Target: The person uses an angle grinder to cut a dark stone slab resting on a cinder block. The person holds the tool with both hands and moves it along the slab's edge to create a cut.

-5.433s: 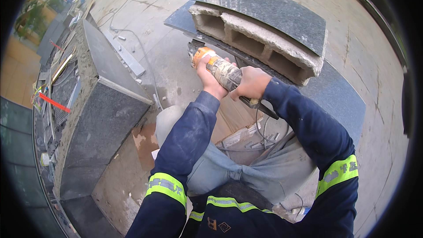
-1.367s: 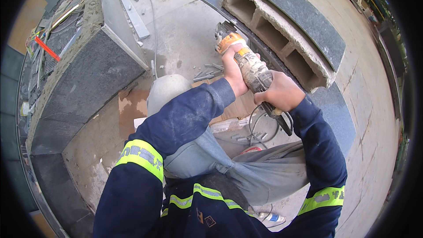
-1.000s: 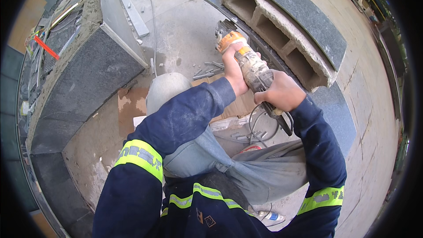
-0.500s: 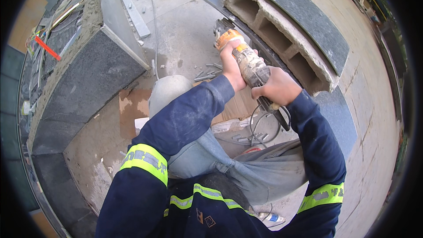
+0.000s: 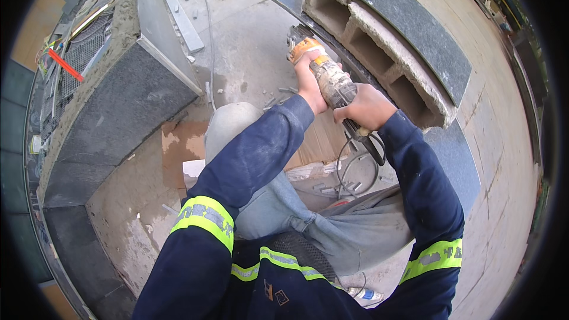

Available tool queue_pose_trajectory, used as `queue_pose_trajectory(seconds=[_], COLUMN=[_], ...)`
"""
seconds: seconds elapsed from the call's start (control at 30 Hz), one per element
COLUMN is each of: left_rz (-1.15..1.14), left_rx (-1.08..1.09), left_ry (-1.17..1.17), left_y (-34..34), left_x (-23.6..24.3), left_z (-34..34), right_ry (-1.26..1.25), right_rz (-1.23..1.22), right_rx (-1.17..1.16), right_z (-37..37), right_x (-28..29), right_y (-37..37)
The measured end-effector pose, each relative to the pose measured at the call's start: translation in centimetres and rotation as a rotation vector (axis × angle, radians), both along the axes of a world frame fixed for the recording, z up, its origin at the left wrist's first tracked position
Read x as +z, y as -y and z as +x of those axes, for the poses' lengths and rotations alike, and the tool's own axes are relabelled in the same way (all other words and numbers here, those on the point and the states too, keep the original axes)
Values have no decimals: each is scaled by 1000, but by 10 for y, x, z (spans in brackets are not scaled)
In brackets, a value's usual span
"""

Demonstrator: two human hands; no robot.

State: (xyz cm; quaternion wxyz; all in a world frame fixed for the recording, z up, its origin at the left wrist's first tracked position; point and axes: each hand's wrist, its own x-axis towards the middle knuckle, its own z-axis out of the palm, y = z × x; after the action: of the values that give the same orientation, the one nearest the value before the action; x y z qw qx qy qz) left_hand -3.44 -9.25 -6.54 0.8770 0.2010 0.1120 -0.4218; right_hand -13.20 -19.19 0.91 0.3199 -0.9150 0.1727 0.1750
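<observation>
Both my hands are wrapped round a dusty orange-and-grey angle grinder [image 5: 333, 83]. Its head, pointing up and away, lies beside the dark edge of a slab. My left hand [image 5: 310, 86] grips it just behind the orange head, closed. Lower down, my right hand [image 5: 370, 108] is closed round the rear of the body, where the power cord [image 5: 377, 163] comes out and loops to the ground. Right of the grinder stands a hollow concrete block [image 5: 379, 50], between a dark grey stone slab [image 5: 409, 26] on top and another slab [image 5: 453, 154] underneath. The grinder's disc cannot be made out clearly.
A low wall faced with dark stone [image 5: 118, 112] curves along the left, with wire mesh and an orange-red strip [image 5: 65, 64] on top. Cardboard [image 5: 320, 142] and small cut strips [image 5: 332, 189] lie on the ground by my knees. A long grey strip [image 5: 181, 18] lies beyond the wall.
The grinder and both hands have shifted slightly left and toward me. My left forearm has moved a little right. My grip is the same.
</observation>
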Motion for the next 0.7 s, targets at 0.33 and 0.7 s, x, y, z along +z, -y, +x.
queue_pose_trajectory(seconds=[0.33,0.7], left_rz=[-1,-14], left_rx=[-5,-19], left_ry=[-15,11], left_y=[-1,-5], left_x=[3,7], left_z=[-4,-16], right_ry=[9,38], right_rz=[0,-24], right_rx=[2,7], right_z=[-6,-18], right_x=[8,10], right_y=[-4,-6])
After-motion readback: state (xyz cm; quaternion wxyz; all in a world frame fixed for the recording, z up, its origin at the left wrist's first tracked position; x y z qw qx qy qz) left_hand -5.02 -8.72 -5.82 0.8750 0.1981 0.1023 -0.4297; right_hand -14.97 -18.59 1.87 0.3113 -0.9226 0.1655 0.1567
